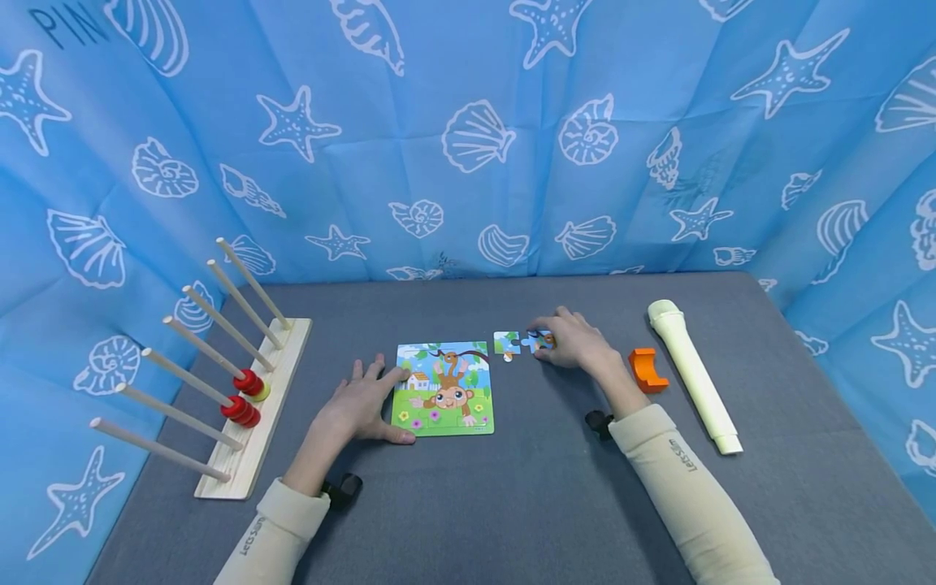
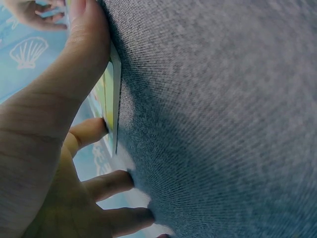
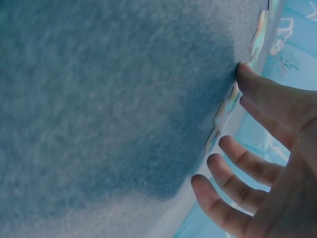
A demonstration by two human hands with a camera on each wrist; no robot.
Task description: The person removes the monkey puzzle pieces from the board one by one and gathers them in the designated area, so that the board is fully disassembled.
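Observation:
A square jigsaw puzzle (image 1: 446, 378) with a monkey picture lies flat at mid-table. At its left side rests my left hand (image 1: 358, 404), fingers spread, thumb at the lower left corner and index fingertip on the left edge. In the left wrist view the thumb (image 2: 81, 37) overlaps the puzzle's rim (image 2: 116, 94). To the right of the puzzle, my right hand (image 1: 578, 340) pinches a puzzle piece (image 1: 536, 341) between thumb and index finger, low at the table, and partly hides it. Another puzzle piece (image 1: 506, 343) lies between that piece and the puzzle.
On the left stands a wooden peg rack (image 1: 272, 414) with tall slanting-looking pegs, red rings (image 1: 241, 412) and a yellow ring (image 1: 261, 393). An orange curved block (image 1: 647, 371) and a pale toy microphone (image 1: 693, 374) lie right of my right hand. A blue curtain (image 1: 468, 162) hangs behind the grey table.

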